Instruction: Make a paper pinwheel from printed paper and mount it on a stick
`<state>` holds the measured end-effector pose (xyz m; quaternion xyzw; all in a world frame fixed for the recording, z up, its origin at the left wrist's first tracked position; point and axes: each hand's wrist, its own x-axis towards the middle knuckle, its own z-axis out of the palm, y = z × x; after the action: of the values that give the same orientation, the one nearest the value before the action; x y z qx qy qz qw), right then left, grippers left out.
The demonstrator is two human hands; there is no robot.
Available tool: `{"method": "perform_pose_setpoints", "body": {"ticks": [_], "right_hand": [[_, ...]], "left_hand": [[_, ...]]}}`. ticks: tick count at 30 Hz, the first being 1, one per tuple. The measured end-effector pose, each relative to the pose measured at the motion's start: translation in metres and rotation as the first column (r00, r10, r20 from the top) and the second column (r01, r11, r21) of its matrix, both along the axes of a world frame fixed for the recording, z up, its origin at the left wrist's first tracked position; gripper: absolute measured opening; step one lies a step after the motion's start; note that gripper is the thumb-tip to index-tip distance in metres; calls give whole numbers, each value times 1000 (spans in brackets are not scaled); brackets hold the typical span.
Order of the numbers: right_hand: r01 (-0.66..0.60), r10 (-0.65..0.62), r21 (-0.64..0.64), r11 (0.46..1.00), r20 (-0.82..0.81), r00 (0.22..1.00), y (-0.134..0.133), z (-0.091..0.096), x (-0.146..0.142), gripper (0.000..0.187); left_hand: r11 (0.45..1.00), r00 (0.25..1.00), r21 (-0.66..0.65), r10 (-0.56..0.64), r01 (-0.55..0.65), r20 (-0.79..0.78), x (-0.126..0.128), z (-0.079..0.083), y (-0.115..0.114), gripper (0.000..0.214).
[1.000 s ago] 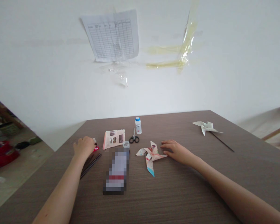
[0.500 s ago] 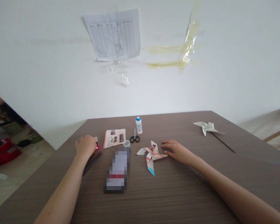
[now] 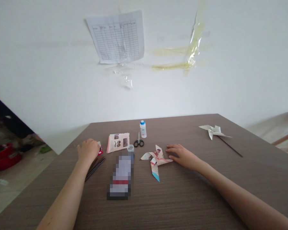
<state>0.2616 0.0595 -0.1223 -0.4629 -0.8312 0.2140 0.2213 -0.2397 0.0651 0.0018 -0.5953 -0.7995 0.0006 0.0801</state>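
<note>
Left hand (image 3: 88, 150) curls over a small red item (image 3: 100, 151), grip unclear — right hand (image 3: 182, 156) lies open just beside a paper pinwheel (image 3: 156, 158) at centre, open table (image 3: 254, 191) lower right — a blue-capped white bottle (image 3: 143, 129) stands near the far edge

We record on the desk (image 3: 259, 188) a paper pinwheel (image 3: 212, 131) on a stick, beyond the right grip (image 3: 182, 156); scissors (image 3: 138, 143) and a blue-capped bottle (image 3: 143, 129) stand beyond the left grip (image 3: 87, 150).
</note>
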Motion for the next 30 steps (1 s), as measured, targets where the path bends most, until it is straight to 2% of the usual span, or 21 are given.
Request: {"method": "perform_pose_setpoints", "body": {"ticks": [3, 7, 12, 17, 20, 24, 27, 30], "right_hand": [[2, -2, -15, 1000, 15, 1000, -1, 2, -1, 35], [5, -5, -12, 1000, 24, 1000, -1, 3, 0, 35], [-8, 8, -2, 1000, -2, 1000, 2, 3, 1, 34], [5, -5, 3, 1000, -17, 1000, 2, 8, -1, 29], [40, -36, 45, 998, -76, 996, -1, 11, -5, 27], [54, -38, 107, 993, -152, 988, -6, 13, -9, 26], [40, -14, 131, 991, -190, 982, -10, 15, -12, 27], [16, 14, 138, 990, -209, 978, -15, 16, -16, 27]], "left_hand": [[1000, 1000, -20, -7, 7, -4, -4, -5, 2, 44], [1000, 999, 16, -19, 18, 44, -12, -10, 6, 45], [999, 992, 44, -31, 26, 121, -17, -12, 15, 39], [984, 960, 137, -147, 117, 239, -5, -9, 22, 32], [955, 919, 221, -258, 197, 296, 15, -7, 22, 29], [920, 856, 282, -364, 270, 367, 58, -11, 15, 21], [868, 754, 321, -490, 378, 437, 96, -20, 8, 17], [799, 608, 366, -601, 477, 519, 131, -33, 1, 14]]}}
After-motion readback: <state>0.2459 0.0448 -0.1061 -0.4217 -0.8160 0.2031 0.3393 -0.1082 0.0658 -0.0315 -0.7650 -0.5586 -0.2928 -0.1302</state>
